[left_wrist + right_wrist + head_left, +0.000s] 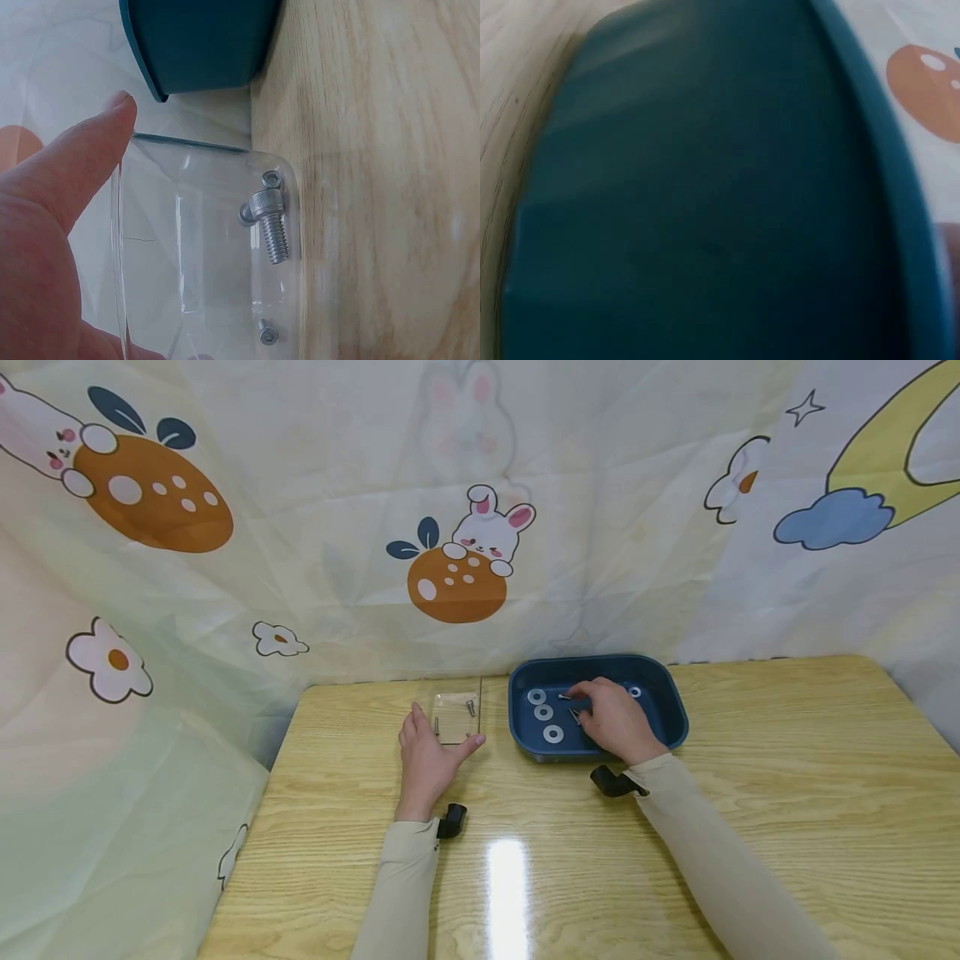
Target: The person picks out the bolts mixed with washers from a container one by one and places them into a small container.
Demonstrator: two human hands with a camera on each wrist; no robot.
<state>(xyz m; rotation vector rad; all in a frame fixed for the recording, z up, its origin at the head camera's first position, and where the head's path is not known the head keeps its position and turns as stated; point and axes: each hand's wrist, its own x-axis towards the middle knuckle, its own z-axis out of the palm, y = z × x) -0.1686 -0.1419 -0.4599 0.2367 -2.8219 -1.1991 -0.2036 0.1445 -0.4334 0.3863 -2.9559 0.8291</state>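
In the head view, my left hand (pixel 431 764) holds a clear plastic box (pixel 456 700) at its rim, thumb on the right side and fingers on the left. Metal socket-head screws lie inside it; the left wrist view shows a large threaded screw (pixel 272 225) and smaller screws (pixel 268 332). My right hand (pixel 617 720) reaches over the front rim into a blue tray (pixel 675 718), fingers bent downward. Small screws (pixel 565 697) show right at its fingertips; I cannot tell whether it pinches one. Several flat washers (pixel 552 734) lie left of this hand.
Both containers stand side by side near the back edge of the wooden table (pixel 570 877). Behind it hangs a printed cloth (pixel 337 568) with rabbits and flowers. Another small washer (pixel 635 692) lies in the tray's right part. The right wrist view is mostly the tray's outer wall (pixel 705 187).
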